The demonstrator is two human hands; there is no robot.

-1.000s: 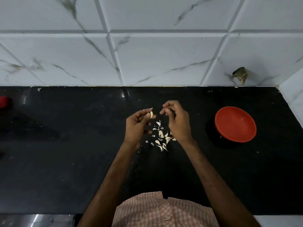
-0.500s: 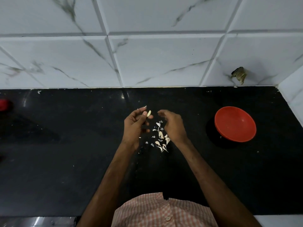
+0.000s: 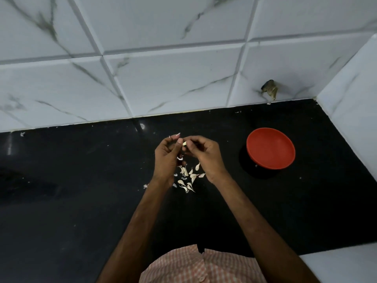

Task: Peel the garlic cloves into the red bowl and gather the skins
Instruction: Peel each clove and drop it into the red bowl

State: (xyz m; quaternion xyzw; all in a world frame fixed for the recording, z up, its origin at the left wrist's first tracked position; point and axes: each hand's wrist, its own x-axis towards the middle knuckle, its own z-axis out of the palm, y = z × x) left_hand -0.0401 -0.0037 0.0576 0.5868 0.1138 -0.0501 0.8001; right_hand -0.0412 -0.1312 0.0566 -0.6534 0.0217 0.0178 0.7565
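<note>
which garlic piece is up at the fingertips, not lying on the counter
The pale clove pinched between the left grip and right grip, held clear of the surface; the other pieces lie scattered on the black counter.

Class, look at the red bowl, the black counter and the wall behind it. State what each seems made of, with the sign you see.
Red bowl: probably plastic, matte; uniform colour, thin rim, no glare. Black counter: polished stone, perhaps granite; it mirrors light near the wall. Wall tiles: glazed ceramic printed as marble, or real marble; grey veins, bevelled joints.
</note>
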